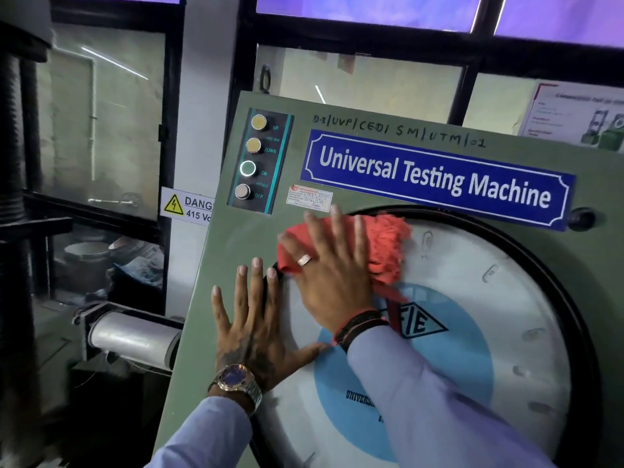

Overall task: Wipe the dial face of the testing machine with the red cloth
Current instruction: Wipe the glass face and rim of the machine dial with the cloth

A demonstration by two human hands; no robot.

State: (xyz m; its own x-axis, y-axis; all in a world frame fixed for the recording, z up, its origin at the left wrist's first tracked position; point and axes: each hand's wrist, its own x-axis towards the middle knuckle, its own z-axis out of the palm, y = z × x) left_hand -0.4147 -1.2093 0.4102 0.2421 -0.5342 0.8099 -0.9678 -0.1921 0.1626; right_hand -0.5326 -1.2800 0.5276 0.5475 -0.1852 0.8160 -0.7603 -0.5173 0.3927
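Observation:
The big round dial face (472, 315), white with a blue centre and a black rim, fills the green front panel of the testing machine (236, 251). My right hand (332, 275) lies flat on the red cloth (385, 244), pressing it against the dial's upper left edge. The cloth's frayed end sticks out to the right of my fingers. My left hand (251, 325), wearing a watch, rests with spread fingers on the panel and the dial's left rim, holding nothing.
A black strip of four push buttons (257, 163) sits at the panel's upper left. A blue nameplate (435, 179) runs above the dial, with a black knob (581, 218) at its right end. A danger sign (187, 206) and a metal cylinder (133, 336) lie to the left.

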